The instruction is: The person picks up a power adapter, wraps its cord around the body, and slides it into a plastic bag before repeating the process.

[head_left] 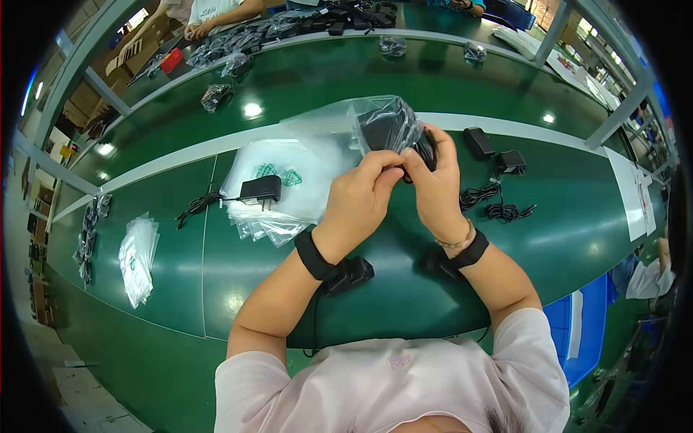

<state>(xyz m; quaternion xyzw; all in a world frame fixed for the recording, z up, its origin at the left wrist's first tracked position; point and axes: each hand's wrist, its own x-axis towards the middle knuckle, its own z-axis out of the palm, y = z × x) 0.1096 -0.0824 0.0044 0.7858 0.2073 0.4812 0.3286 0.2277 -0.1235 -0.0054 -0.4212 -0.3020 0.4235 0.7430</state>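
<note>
Left hand (pixel 361 196) and right hand (pixel 439 189) holding a clear plastic bag (pixel 336 117) around a black boxy adapter (pixel 382 128), above a glossy green workbench (pixel 393 307) bearing stacked translucent bags (pixel 307 184).

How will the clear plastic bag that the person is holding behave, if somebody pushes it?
The bag looks see-through and wrinkled, so it is probably thin and floppy. Its left end, showing nothing inside, would likely bend easily, while the end around the black adapter may feel firmer and heavier.

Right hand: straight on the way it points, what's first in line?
Likely the clear bag around the black adapter, just ahead of the right hand, past the black cable it holds; depth is unclear.
</note>
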